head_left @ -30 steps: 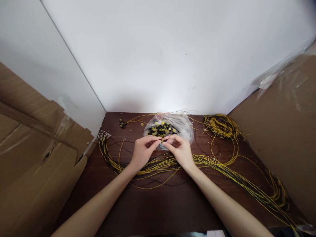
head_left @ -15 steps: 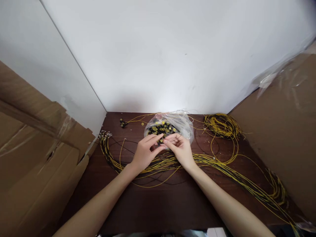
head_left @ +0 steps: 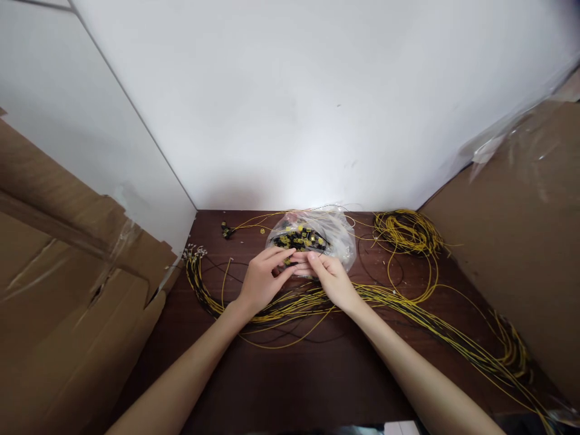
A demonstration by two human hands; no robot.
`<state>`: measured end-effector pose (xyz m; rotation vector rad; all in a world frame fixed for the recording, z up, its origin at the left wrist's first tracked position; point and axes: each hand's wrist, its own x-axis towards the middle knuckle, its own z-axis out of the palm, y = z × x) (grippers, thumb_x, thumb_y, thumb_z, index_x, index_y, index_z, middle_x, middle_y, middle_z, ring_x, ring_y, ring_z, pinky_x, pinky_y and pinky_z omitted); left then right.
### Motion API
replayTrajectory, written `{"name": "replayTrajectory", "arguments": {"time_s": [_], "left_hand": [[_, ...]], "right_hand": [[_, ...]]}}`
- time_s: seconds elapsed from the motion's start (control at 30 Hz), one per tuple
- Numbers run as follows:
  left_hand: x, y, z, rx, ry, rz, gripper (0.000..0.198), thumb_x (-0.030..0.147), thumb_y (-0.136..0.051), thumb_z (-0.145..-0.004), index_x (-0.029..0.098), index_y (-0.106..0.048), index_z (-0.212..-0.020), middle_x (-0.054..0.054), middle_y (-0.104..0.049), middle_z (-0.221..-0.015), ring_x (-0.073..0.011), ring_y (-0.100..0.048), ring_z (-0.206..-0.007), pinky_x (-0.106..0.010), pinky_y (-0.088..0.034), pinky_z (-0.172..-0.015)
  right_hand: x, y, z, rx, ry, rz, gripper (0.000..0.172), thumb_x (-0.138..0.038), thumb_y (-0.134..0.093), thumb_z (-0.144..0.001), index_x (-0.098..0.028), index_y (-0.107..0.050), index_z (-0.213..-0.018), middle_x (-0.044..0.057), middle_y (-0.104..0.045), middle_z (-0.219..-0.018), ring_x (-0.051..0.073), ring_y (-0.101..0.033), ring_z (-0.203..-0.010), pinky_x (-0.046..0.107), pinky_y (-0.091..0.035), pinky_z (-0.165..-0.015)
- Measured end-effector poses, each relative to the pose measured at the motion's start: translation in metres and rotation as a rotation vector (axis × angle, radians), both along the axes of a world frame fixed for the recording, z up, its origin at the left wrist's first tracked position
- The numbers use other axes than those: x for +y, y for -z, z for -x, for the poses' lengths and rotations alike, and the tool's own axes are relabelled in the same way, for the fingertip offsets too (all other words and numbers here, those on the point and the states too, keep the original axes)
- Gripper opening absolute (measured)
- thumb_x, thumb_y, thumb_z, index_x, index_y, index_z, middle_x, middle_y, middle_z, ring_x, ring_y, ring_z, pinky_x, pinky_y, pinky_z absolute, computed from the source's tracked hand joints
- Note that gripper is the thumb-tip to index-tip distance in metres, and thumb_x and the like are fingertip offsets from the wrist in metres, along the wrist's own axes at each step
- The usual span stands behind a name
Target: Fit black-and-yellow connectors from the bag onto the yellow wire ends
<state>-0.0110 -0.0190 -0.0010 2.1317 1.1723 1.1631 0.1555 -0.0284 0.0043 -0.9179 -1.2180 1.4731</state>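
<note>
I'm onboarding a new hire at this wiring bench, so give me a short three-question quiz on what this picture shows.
1. True or false: the left hand and right hand meet at the near edge of the clear plastic bag of small black-and-yellow parts.
2. Where does the loose coil of yellow wire lie on the dark brown wooden table? A) back right corner B) front left corner C) inside the bag
3. Fill in: the big brown sheet leaning at the table's left is made of ____.
Key: 1 true; 2 A; 3 cardboard.
</note>
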Motion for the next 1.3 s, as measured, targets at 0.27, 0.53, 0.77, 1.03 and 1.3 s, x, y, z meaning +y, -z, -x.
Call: {"name": "replayTrajectory", "arguments": {"time_s": [0.27, 0.53, 0.77, 1.03, 1.3], "left_hand": [[0.01, -0.006, 0.015, 0.01, 0.018, -0.034, 0.026, 0.022, -0.06, -0.082, 0.018, -0.068, -0.106, -0.009, -0.07, -0.103, -0.0202, -0.066, -0.091, -0.032, -0.051, -0.082], [0.01, -0.006, 0.015, 0.039, 0.022, -0.03, 0.028, 0.023, -0.057, -0.083, 0.017, -0.067, -0.109, -0.009, -0.068, -0.106, -0.0207, -0.063, -0.096, -0.034, -0.048, -0.087], [0.003, -0.01, 0.006, -0.108, 0.082, 0.12, 0.03, 0.022, -0.047, -0.088, 0.018, -0.066, -0.111, -0.009, -0.067, -0.105, -0.0191, -0.063, -0.093, -0.031, -0.051, -0.079], [0.004, -0.01, 0.003, -0.371, 0.029, 0.309, 0.019, 0.023, -0.062, -0.077, 0.016, -0.072, -0.093, -0.009, -0.069, -0.096, -0.0194, -0.063, -0.088, -0.025, -0.05, -0.066], [0.004, -0.013, 0.001, -0.705, -0.032, 0.545, 0.018, 0.025, -0.073, -0.067, 0.014, -0.072, -0.081, -0.007, -0.071, -0.086, -0.0147, -0.062, -0.073, -0.027, -0.049, -0.071]], "right_hand": [[0.017, -0.009, 0.012, 0.202, -0.033, 0.25, 0.042, -0.05, -0.073, -0.065, -0.012, -0.072, -0.081, 0.009, -0.072, -0.078, 0.02, -0.07, -0.074, 0.035, -0.058, -0.078], [0.017, 0.001, 0.021, 0.251, 0.071, 0.235, 0.024, -0.023, -0.083, -0.055, -0.014, -0.072, -0.075, 0.003, -0.071, -0.077, 0.012, -0.067, -0.07, 0.024, -0.057, -0.075], [0.013, 0.007, 0.018, 0.205, 0.135, 0.117, 0.022, -0.027, -0.08, -0.059, -0.016, -0.071, -0.075, 0.001, -0.068, -0.074, 0.011, -0.064, -0.067, 0.022, -0.055, -0.066], [0.007, 0.004, 0.02, 0.105, 0.175, 0.033, 0.022, -0.033, -0.078, -0.062, -0.018, -0.069, -0.075, 0.0, -0.066, -0.072, 0.011, -0.061, -0.064, 0.025, -0.053, -0.065], [0.005, 0.004, 0.022, 0.088, 0.201, 0.005, 0.022, -0.035, -0.076, -0.064, -0.018, -0.068, -0.075, 0.001, -0.067, -0.076, 0.012, -0.061, -0.065, 0.028, -0.053, -0.069]]}}
